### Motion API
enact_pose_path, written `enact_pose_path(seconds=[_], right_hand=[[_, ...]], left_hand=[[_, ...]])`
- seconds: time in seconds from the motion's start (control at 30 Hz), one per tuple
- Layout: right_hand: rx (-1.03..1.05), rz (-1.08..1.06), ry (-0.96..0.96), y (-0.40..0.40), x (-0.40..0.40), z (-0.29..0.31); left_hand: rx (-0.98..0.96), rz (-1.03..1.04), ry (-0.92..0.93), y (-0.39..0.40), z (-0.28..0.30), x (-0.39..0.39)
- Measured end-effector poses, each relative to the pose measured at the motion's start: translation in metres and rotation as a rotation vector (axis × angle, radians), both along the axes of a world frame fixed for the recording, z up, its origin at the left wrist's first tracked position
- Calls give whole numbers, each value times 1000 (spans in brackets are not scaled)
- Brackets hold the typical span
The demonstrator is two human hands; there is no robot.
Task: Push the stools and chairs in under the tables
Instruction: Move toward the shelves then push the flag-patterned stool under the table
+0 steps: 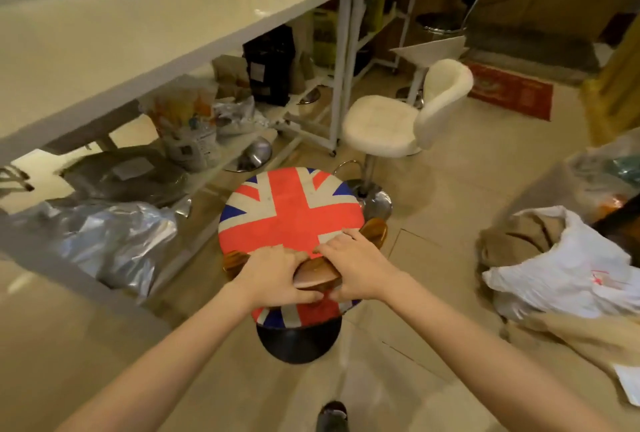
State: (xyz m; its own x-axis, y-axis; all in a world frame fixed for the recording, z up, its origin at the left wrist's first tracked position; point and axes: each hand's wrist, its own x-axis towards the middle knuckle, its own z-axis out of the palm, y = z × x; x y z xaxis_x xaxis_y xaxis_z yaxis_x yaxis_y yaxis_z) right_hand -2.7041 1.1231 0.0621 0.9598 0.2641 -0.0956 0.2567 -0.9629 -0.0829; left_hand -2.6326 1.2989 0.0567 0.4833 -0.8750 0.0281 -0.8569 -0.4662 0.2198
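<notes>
Gripping Union Jack stool (291, 210) by its wooden backrest (317, 274).
My left hand (273, 275) and right hand (356, 267) curl around it, aiming, I judge, under the white table (138, 36).

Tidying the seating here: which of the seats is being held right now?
The flag-print stool: both hands grip its wooden backrest. The white chair stands untouched.

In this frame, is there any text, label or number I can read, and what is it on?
None can be read.
Red mat: pale printed marks, too blurred.
Black bag under the table: white label, too small.
White plastic bag: red marks, illegible.
Stool held by the left hand and right hand: flag pattern only, no words.
</notes>
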Motion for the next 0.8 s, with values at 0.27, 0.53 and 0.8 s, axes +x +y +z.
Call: enact_pose_path(seconds=[0.27, 0.53, 0.8], right_hand=[[-56, 319, 46, -18, 26, 7], [-73, 414, 48, -33, 30, 13], [-116, 530, 27, -49, 57, 19]], left_hand=[[55, 99, -39, -8, -4, -3], [62, 212, -64, -24, 2, -13], [117, 393, -49, -40, 5, -11]])
